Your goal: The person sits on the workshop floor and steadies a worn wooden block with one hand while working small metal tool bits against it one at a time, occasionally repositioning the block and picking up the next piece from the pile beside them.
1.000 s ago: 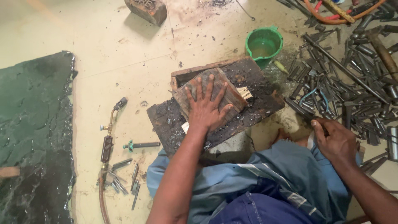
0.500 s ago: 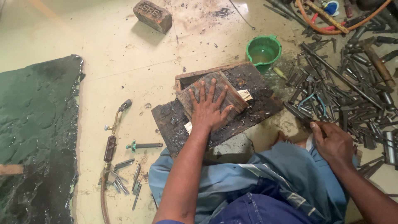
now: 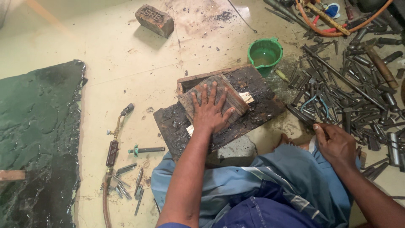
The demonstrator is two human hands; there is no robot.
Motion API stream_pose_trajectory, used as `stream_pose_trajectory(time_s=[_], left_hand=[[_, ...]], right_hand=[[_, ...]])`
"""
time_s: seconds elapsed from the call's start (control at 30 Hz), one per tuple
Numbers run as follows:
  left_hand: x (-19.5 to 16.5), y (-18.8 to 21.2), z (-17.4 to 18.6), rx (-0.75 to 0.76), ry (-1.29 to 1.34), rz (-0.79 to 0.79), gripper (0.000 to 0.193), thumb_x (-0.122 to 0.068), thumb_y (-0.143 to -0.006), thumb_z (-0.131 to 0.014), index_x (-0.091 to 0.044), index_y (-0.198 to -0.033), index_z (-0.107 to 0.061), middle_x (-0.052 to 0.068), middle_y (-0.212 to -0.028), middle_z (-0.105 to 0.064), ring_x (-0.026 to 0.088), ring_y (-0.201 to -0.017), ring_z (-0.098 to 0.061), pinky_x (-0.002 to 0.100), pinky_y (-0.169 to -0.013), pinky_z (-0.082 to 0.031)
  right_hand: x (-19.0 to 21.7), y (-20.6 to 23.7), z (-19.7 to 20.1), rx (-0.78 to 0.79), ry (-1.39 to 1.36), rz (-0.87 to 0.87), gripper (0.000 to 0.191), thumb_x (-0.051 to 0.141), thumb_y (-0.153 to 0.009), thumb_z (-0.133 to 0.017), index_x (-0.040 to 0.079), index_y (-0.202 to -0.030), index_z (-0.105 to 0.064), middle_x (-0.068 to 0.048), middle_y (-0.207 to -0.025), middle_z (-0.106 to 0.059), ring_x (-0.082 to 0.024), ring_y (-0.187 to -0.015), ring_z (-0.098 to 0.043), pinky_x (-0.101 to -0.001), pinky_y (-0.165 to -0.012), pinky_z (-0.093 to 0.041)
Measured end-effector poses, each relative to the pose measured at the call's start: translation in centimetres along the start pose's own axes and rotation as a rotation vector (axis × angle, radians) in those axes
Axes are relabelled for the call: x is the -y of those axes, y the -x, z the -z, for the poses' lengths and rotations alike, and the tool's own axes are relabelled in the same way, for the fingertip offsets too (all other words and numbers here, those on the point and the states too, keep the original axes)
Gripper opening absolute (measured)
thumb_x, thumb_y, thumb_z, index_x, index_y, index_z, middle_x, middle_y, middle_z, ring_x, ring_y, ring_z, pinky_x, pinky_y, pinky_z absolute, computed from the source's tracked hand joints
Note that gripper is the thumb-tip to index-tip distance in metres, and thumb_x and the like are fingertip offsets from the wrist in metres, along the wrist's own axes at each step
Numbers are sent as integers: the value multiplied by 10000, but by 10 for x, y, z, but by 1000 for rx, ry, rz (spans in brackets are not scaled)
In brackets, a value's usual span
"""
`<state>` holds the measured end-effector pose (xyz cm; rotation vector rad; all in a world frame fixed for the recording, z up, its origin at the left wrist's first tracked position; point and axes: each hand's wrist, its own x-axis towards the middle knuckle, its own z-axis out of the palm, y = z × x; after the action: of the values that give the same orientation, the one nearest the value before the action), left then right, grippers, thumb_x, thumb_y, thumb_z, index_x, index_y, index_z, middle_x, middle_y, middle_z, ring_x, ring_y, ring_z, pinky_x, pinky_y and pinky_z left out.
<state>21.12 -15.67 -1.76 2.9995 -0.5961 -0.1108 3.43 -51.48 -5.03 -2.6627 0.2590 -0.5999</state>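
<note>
- A dark green, wet-looking sheet (image 3: 38, 139) covers the floor (image 3: 105, 55) at the far left.
- Just right of it lies a gas torch (image 3: 114, 143) with its hose running toward the lower edge; a green-handled tool (image 3: 145, 150) and a few short metal bits (image 3: 126, 181) lie beside it.
- A loose brick (image 3: 155, 19) sits well apart, near the top of the view.
- In the middle, a charred, blackened board (image 3: 253, 109) rests on the floor, with a flat grooved block (image 3: 228, 95) lying on top of it.
- The left hand (image 3: 209, 112) lies flat on that block, palm down, fingers spread wide, gripping nothing.
- A small pale wooden piece (image 3: 247, 98) shows just beside the block's right edge.
- A green bucket (image 3: 265, 52) with liquid in it stands just beyond the board.
- The right hand (image 3: 335, 143) rests low by the person's knee, fingers curled at the edge of the pile; whether it holds anything, I cannot tell.
- A heap of dark metal rods and tools (image 3: 350, 93) spreads across the right, with an orange hose (image 3: 337, 31) looping above.
</note>
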Motion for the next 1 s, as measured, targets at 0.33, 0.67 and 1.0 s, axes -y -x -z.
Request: stream_pose_trajectory(time_s=[0.33, 0.67, 1.0], left_hand=[[2, 9, -12, -259, 2, -58, 742, -576, -1009, -359, -53, -1531, -427, 163, -1657, -308, 325, -1563, -194, 616, -1244, 34], [8, 19, -26, -555, 102, -209, 458, -323, -976, -561, 57, -1167, -730, 237, -1312, -692, 345, -1284, -633, 483, -1185, -407], [6, 21, -21, -563, 214, -160, 358, -189, -859, -645, -9, -1156, -735, 162, -1348, -686, 304, -1272, -646, 413, -1059, -531]], right_hand=[[-2, 0, -1, -11, 9, 18, 245, 296, -1087, -684, 73, -1097, -785, -126, -981, -749, -292, -850, -726, -407, -808, -577], [-3, 2, -1, -12, 28, 35, 237, 295, -1099, -685, 79, -1116, -779, -124, -974, -749, -286, -839, -727, -379, -755, -574], [1, 1, 1, -12, -4, -1, 238, 293, -1086, -699, 72, -1090, -788, -133, -978, -752, -300, -833, -728, -410, -795, -575]])
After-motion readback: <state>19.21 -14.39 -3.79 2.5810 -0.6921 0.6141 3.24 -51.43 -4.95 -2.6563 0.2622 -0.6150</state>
